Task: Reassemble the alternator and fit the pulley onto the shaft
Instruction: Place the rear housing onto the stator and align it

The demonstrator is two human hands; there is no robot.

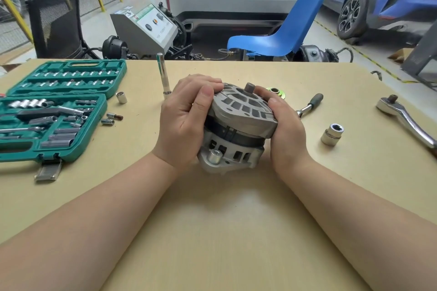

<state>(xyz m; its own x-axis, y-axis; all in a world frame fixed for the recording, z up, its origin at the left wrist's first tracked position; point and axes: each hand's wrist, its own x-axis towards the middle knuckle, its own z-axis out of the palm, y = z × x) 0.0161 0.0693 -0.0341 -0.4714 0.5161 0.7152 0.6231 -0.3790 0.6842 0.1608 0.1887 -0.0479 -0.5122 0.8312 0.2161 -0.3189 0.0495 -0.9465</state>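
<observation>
Alternator [236,125]: stands near the middle of the table [212,231], held between both hands; every place below is given from it.
Axis: the shaft [249,87] runs up through the body and leans away from the camera and a little to the right, so the vented front cover [243,108] faces up and slightly toward the viewer.
Shaft end: bare threaded stub poking out of the cover's centre.
Rear housing [224,156]: lighter silver half below a dark band, with a round mounting boss at the near left edge (whether it rests on the table I cannot tell).
Left hand [184,120]: grips the alternator's left side, thumb laid over the cover's rim, fingers curled round the far edge.
Right hand [286,130]: grips the right side, thumb on the cover near the shaft, fingers wrapped under the rim.
Pulley [276,92]: yellowish-green ring with a metal hub, just behind the alternator on the right, partly hidden by the right hand.
Small ratchet [309,105]: to the right, beyond the right hand, dark handle pointing away.
Large ratchet [406,118]: far right, near the table's edge.
Big socket [332,134]: upright, right of the alternator, between the two ratchets.
Extension bar [163,75]: behind and left.
Socket set case [54,111]: green, open, well to the left, loose sockets beside it.
</observation>
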